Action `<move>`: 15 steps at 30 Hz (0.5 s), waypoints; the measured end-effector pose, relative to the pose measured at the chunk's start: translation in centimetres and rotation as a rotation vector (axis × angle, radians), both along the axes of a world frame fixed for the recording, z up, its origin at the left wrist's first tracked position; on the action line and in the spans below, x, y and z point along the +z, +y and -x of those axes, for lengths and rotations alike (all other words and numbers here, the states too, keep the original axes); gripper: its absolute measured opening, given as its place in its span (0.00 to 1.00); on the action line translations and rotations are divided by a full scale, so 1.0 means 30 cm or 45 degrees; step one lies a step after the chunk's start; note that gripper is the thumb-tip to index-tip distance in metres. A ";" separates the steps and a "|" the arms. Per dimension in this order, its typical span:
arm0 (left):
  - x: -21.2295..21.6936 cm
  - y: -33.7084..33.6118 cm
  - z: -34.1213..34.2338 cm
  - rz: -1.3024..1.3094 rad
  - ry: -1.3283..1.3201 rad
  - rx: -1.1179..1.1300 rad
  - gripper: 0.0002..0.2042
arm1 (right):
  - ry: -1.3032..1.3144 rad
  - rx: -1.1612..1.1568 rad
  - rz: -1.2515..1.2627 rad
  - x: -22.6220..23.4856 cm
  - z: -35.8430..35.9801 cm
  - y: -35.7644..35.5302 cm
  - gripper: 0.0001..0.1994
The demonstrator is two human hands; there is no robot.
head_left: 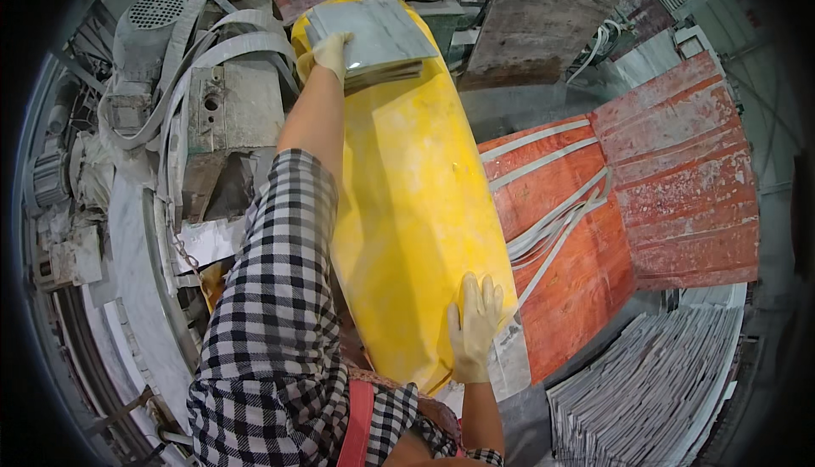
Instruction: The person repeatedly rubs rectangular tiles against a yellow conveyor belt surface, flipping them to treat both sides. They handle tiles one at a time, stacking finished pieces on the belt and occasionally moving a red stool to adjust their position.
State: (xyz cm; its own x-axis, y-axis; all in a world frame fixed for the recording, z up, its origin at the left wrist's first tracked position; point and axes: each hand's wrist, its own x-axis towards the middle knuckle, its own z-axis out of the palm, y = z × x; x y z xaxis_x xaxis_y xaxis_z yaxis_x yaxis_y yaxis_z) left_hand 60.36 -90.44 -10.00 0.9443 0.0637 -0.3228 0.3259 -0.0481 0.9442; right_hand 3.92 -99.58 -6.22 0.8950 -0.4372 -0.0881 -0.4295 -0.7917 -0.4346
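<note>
A long yellow plastic sheet (407, 187) runs away from me, creased at its near end. On its far end lies a small stack of grey, glossy tiles (369, 34). My left hand (331, 55), in a pale glove, is closed at the stack's left edge, its fingertips over the top tile; the underside of its grip is hidden. Near me, my right hand (475, 324), gloved alike, rests flat on the sheet's right edge. Its fingers are stretched out and hold nothing.
Right of the sheet are worn red boards (688, 178) with loose whitish straps (560, 225). Thin slabs (649, 386) stand packed at the lower right. Dusty machinery (229, 110) with belts crowds the left side. A brown panel (543, 21) leans at the back.
</note>
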 end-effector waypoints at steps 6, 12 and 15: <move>0.205 -0.013 0.072 -1.302 -0.261 -0.522 0.33 | -0.032 -0.054 -0.018 -0.013 -0.003 0.006 0.28; 0.210 -0.139 0.220 -1.819 -0.596 -0.442 0.45 | -0.011 -0.074 0.043 -0.021 0.012 0.018 0.29; 0.131 -0.095 0.305 -1.665 -0.666 -0.546 0.37 | -0.123 0.013 -0.040 -0.019 0.016 0.012 0.30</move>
